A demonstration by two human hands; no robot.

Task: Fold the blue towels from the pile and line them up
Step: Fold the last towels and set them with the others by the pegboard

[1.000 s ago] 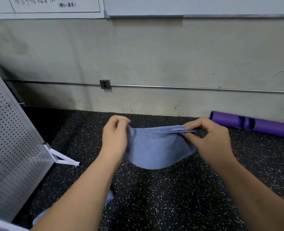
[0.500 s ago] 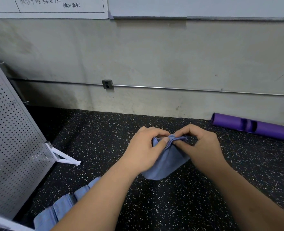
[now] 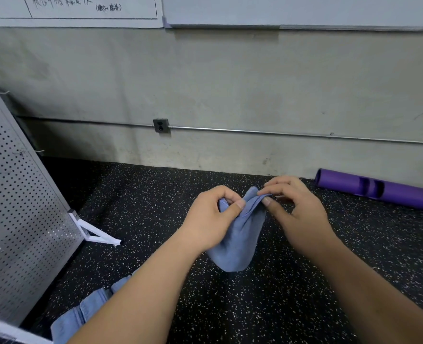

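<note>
Both hands hold one blue towel (image 3: 237,242) in the air above the speckled black floor (image 3: 267,306). Left hand (image 3: 210,219) pinches the top edge between thumb and fingers, right hand (image 3: 297,214) pinches the same edge just beside it, so the two held corners are nearly touching. Towel hangs down below the hands as a doubled pouch, bottom rounded, not touching the floor as far as I can tell. Looks like a fold in progress, halves brought together, edges being matched; not yet laid down. Lower left, partly behind the left forearm, more blue cloth (image 3: 81,314) lies on the floor next to a perforated metal panel (image 3: 19,219); can't tell if that is the unfolded pile or folded pieces, it shows some layered creases. No tidy row of folded towels visible anywhere in view. Judgement: task is early or mid, this towel is only partway folded, placing and lining up remain, and more towels probably wait at lower left. Purple roll (image 3: 391,192) lies by the wall (image 3: 230,83) at right, well apart from the hands, not involved. Wall outlet (image 3: 160,125) and whiteboard (image 3: 280,8) behind.
</note>
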